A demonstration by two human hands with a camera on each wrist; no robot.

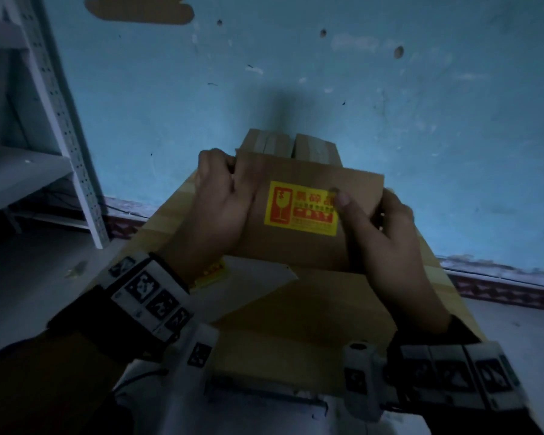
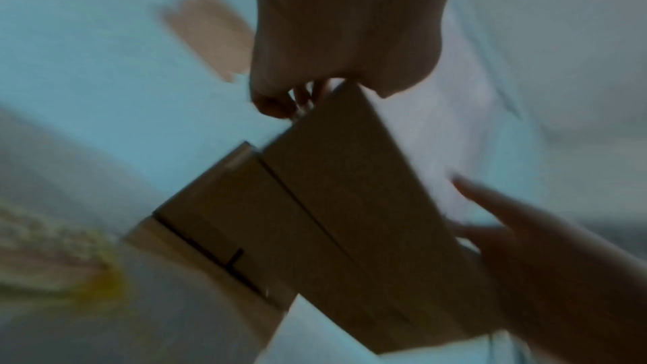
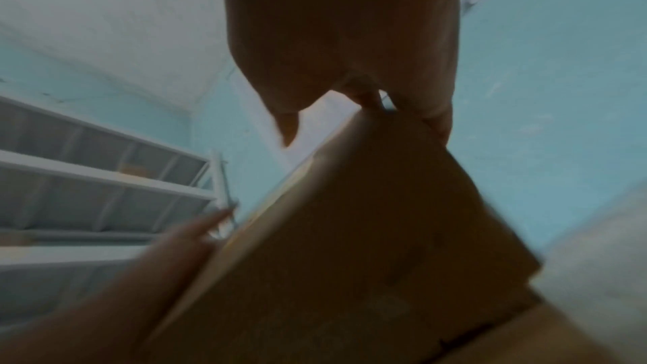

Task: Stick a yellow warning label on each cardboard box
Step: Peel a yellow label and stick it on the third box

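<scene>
I hold a brown cardboard box (image 1: pixel 308 246) lifted above the table between both hands. A yellow warning label (image 1: pixel 300 208) with red print is stuck on its upper face. My left hand (image 1: pixel 223 196) grips the box's left end, fingers curled over the far edge. My right hand (image 1: pixel 377 221) grips the right end, its thumb lying on the label's right edge. In the left wrist view, the box (image 2: pixel 350 204) hangs below my left hand (image 2: pixel 308 98), with the right hand (image 2: pixel 525 245) under it. The right wrist view is blurred and shows the box (image 3: pixel 350 231) from below.
More cardboard boxes (image 1: pixel 291 149) stand at the far end of the wooden table (image 1: pixel 167 215). Another box (image 1: pixel 311 309) lies near me. A sheet of yellow labels (image 1: pixel 211 274) and white backing paper (image 1: pixel 264 274) lie under my left wrist. A white metal shelf (image 1: pixel 60 120) stands at the left.
</scene>
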